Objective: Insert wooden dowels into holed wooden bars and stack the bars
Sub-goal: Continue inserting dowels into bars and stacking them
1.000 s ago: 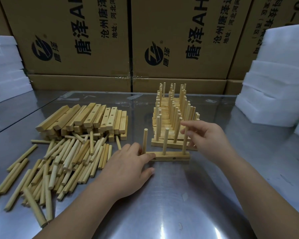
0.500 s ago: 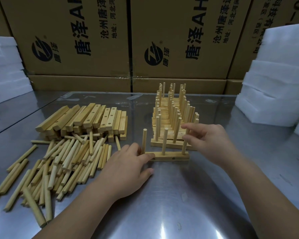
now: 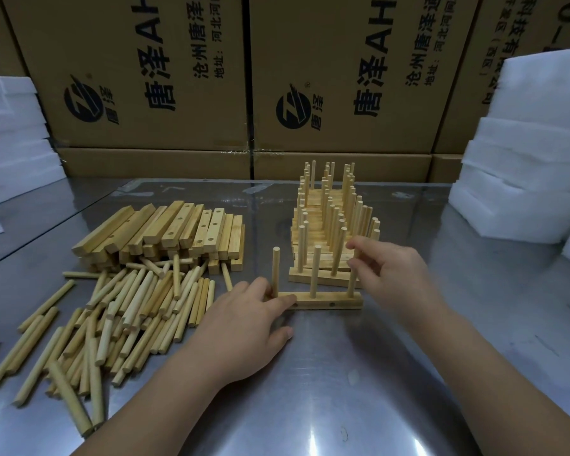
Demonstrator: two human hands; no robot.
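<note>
The step in hand is seating the last dowel in one bar. The bar [image 3: 323, 301] lies flat on the table [image 3: 359, 390], lengthwise across the view, with three dowels standing upright in it: left dowel [image 3: 275, 271], middle dowel [image 3: 315, 273] and right dowel [image 3: 353, 281].

The right hand [image 3: 390, 274] pinches the right dowel near its top, fingertips [image 3: 356, 246] curled round it. The left hand [image 3: 244, 327] holds the bar's left end. Its index finger lies along the front face and its other fingers reach behind, just beside the left dowel, while the thumb rests on the table, off the bar. How tightly it clamps the bar is hard to tell, since the hand hides that end.

So the bar sits between the two hands, touching both, and just in front of the stack [image 3: 329, 225] of finished bars, whose nearest bar is close behind it.

The right dowel looks about level with the other two, so it is probably home or nearly so. If any play is left, the next move calls for a straight push down with the left hand bracing the bar. Then the bar must be lifted level by both ends and set onto the stack without knocking the dowels that stand there.

After that, a fresh bar comes from the pile [image 3: 165, 230] on the left, and dowels from the loose dowels [image 3: 129, 311] in front of it.
</note>
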